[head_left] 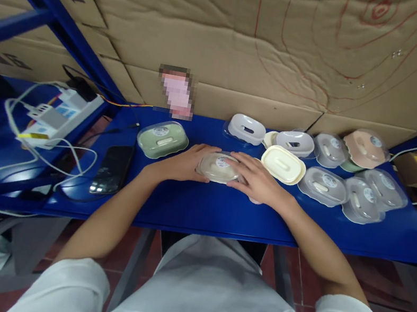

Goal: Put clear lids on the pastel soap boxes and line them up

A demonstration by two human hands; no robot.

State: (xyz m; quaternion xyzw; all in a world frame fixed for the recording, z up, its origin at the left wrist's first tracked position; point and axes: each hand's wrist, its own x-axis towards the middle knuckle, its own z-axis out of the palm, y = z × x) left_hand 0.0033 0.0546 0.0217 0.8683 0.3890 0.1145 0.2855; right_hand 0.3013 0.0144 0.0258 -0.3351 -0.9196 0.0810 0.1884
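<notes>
A beige soap box (219, 171) with a clear cover and a round label lies near the middle of the blue table. My left hand (196, 163) is closed around its left end, and my right hand (255, 177) grips the right end, fingers over the cover. Part of a pale pinkish piece (255, 201) peeks out under my right palm. Just beyond that hand sits a cream soap tray (283, 165) without a cover. To the left of my left hand rests a green soap box (163, 140) with a clear cover.
Several covered soap boxes in grey (323, 186) and one peach soap box (365, 148) crowd the right side. Grey-white trays (247, 129) stand at the back. A black phone (112, 168) and a power strip (58, 113) with loose cables lie left. Cardboard (220, 45) walls the rear.
</notes>
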